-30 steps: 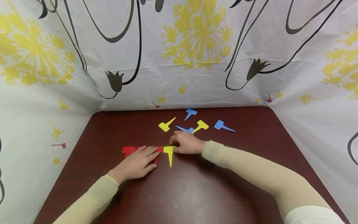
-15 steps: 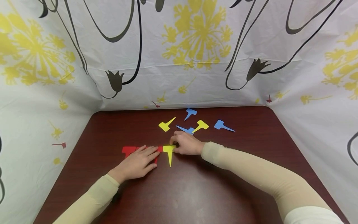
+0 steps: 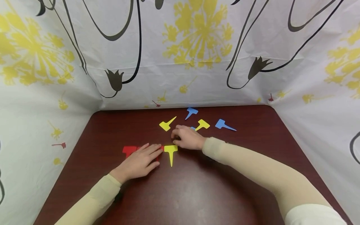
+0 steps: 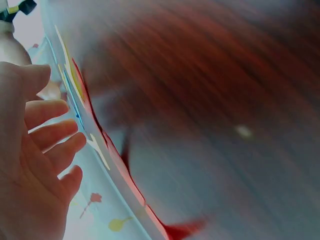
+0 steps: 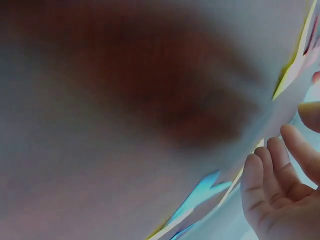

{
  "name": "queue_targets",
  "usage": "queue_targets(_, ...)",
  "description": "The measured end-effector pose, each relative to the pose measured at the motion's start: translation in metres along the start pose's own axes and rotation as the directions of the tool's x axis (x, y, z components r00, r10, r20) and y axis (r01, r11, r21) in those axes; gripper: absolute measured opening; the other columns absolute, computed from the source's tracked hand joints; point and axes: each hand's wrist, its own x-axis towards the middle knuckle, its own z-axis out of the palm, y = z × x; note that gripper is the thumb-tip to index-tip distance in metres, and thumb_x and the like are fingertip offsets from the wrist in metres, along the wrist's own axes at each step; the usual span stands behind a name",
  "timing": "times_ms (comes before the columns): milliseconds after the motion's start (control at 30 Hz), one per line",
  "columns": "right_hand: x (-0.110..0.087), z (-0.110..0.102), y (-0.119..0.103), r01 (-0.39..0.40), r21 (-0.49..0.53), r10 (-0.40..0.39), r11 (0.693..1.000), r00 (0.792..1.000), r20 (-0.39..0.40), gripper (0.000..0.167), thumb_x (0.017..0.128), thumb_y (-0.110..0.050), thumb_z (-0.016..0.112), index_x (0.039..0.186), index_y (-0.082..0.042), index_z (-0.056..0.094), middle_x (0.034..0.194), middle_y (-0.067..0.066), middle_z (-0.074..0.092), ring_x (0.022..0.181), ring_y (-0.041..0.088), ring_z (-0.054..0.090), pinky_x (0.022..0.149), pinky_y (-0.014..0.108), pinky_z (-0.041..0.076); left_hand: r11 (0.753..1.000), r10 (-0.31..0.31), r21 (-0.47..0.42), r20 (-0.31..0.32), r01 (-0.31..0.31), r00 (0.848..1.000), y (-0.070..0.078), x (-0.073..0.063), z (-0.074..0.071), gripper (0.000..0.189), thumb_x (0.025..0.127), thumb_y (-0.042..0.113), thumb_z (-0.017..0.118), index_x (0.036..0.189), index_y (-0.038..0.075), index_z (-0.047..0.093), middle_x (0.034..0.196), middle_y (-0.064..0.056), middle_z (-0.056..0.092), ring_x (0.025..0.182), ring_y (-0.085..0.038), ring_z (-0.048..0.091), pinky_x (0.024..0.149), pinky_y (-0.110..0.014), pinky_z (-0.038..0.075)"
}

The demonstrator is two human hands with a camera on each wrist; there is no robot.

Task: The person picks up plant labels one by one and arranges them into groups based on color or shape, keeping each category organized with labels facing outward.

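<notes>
My left hand [image 3: 137,164] lies flat over a row of red T-shaped plant labels [image 3: 129,150], fingers straight, covering most of them. Against the row's right end, a yellow T-shaped plant label [image 3: 170,150] points its stem toward me. My right hand [image 3: 187,137] hovers just behind and to the right of that label, fingers loosely bent, apart from it and holding nothing. The right wrist view shows the same hand [image 5: 285,187] between a yellow label [image 5: 285,82] and a blue label [image 5: 196,196]. One blue label is mostly hidden behind the right hand in the head view.
Loose labels lie at the back of the dark brown table [image 3: 180,193]: a yellow one [image 3: 166,125], another yellow one [image 3: 203,124], a blue one [image 3: 192,112] and a second blue one [image 3: 221,124]. A patterned cloth [image 3: 174,84] encloses the back and sides.
The yellow label slid slightly left against the red row while my right fingers held its edge. Now my right hand has let go and moved back a little. My left hand stays nearly still.
</notes>
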Motion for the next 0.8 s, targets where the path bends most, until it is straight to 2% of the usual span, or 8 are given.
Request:
queue_targets(133, 0.016, -0.003, 0.014, -0.021, -0.065, 0.019, 0.998, 0.999, -0.032, 0.015, 0.095, -0.025, 0.069, 0.107, -0.017, 0.074, 0.096, -0.006, 0.058, 0.079, 0.007, 0.053, 0.07, 0.024, 0.049, 1.0, 0.009, 0.005, 0.024, -0.01, 1.0, 0.005, 0.007, 0.001, 0.062, 0.1, 0.044, 0.059, 0.151, 0.011, 0.048, 0.157, -0.008, 0.042, 0.145, -0.021, 0.036, 0.119, -0.049, 0.025)
queue_targets(333, 0.04, -0.014, 0.032, -0.11, -0.051, 0.107, 0.993, 0.993, -0.055, 0.018, 0.097, -0.021, 0.067, 0.112, -0.013, 0.073, 0.101, 0.0, 0.06, 0.084, 0.015, 0.056, 0.07, 0.03, 0.051, 0.999, 0.018, 0.034, 0.063, -0.02, 0.998, 0.011, 0.014, 0.005, 0.066, 0.1, 0.047, 0.058, 0.153, 0.011, 0.044, 0.159, -0.009, 0.037, 0.147, -0.022, 0.032, 0.12, -0.047, 0.024)
queue_targets(433, 0.052, -0.016, 0.04, -0.144, -0.08, 0.14, 0.986, 0.989, -0.057, 0.02, 0.098, -0.02, 0.066, 0.116, -0.012, 0.072, 0.104, 0.003, 0.062, 0.088, 0.018, 0.058, 0.073, 0.032, 0.052, 0.999, 0.029, 0.043, 0.074, -0.032, 0.997, 0.014, 0.017, 0.005, 0.068, 0.1, 0.048, 0.057, 0.155, 0.011, 0.042, 0.161, -0.008, 0.034, 0.149, -0.022, 0.03, 0.12, -0.048, 0.022)
queue_targets(600, 0.067, -0.01, 0.049, -0.142, -0.168, 0.139, 0.976, 0.99, -0.029, 0.028, 0.1, -0.017, 0.062, 0.126, -0.011, 0.069, 0.117, 0.008, 0.064, 0.102, 0.025, 0.059, 0.084, 0.035, 0.052, 0.996, 0.043, 0.07, 0.1, -0.05, 0.994, 0.016, 0.022, 0.009, 0.069, 0.101, 0.05, 0.054, 0.157, 0.012, 0.037, 0.163, -0.006, 0.029, 0.15, -0.02, 0.026, 0.121, -0.049, 0.017)
queue_targets(800, 0.077, -0.007, 0.052, -0.139, -0.259, 0.141, 0.956, 0.99, -0.009, 0.031, 0.1, -0.015, 0.062, 0.131, -0.012, 0.067, 0.125, 0.008, 0.061, 0.109, 0.028, 0.055, 0.086, 0.036, 0.052, 0.996, 0.057, 0.068, 0.088, -0.063, 0.994, 0.018, 0.027, 0.013, 0.071, 0.1, 0.049, 0.056, 0.157, 0.011, 0.037, 0.163, -0.008, 0.029, 0.149, -0.023, 0.028, 0.121, -0.052, 0.017)
